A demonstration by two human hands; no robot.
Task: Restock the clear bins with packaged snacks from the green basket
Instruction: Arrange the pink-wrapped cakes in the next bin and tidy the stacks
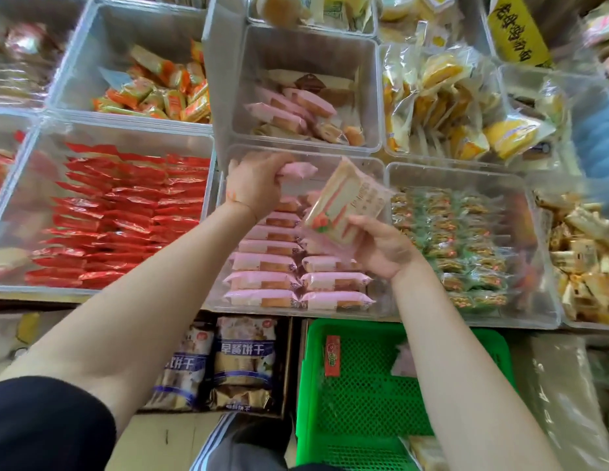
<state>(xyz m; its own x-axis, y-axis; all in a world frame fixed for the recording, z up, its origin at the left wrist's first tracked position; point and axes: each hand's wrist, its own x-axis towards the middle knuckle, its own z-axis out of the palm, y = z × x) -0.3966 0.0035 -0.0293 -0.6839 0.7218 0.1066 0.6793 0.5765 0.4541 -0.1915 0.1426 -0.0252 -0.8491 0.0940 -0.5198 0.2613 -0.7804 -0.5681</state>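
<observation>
Bins of clear plastic cover the shelf before me, the biggest one [102,212] at my left packed with red packets. Straight ahead sits the clear bin [377,171] I am filling, its near half lined with two neat columns of pink snack packs [265,261]. Below the shelf edge stands the green basket [357,385], holding a small red packet [332,355], a pale pack partly hidden behind my right forearm, and another pack at its near edge. My left hand [252,188] hangs over the far end of the bin, fingers curled tight around a pink pack [298,171]. My right hand [381,246] holds a tilted sandwich-cake pack [347,202] above the pink rows, thumb and fingers pinching its lower end.
</observation>
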